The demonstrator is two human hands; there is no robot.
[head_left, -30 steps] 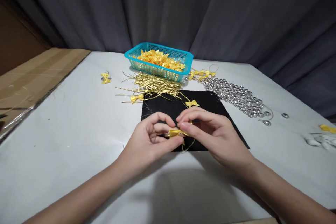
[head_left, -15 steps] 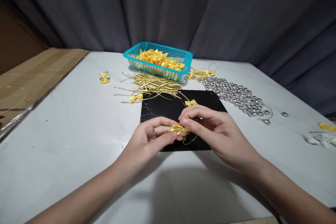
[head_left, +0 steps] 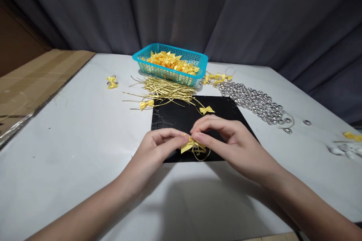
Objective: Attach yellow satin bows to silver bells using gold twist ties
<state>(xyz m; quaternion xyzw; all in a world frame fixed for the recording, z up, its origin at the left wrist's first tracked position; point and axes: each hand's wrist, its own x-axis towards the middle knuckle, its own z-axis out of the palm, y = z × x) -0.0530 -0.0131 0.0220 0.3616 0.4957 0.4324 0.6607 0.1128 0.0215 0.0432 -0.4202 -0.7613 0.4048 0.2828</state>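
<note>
Between my hands, over the black mat [head_left: 172, 118], is a yellow ribbon bow [head_left: 186, 147] with thin gold cord looping below it. My left hand [head_left: 158, 147] pinches the bow's left side between thumb and fingers. At its upper right, the thumb and fingertips of my right hand [head_left: 223, 133] are pressed together on the bow and cord; fingertips partly hide the grip. A small shiny bit shows at the bow's middle. Another yellow bow [head_left: 207, 110] on a gold cord lies just beyond my right hand.
A blue basket [head_left: 169, 73] of yellow bows stands at the back, behind a pile of gold cords [head_left: 166, 89]. Silver beads [head_left: 251, 101] spread to the right. Single bows lie at left [head_left: 112, 82] and by the cords [head_left: 146, 104]. White pieces [head_left: 346, 150] lie far right.
The bow has turned in my fingers, so its left loop and the cord now hang lower. My left fingers have closed in nearer to my right fingertips.
</note>
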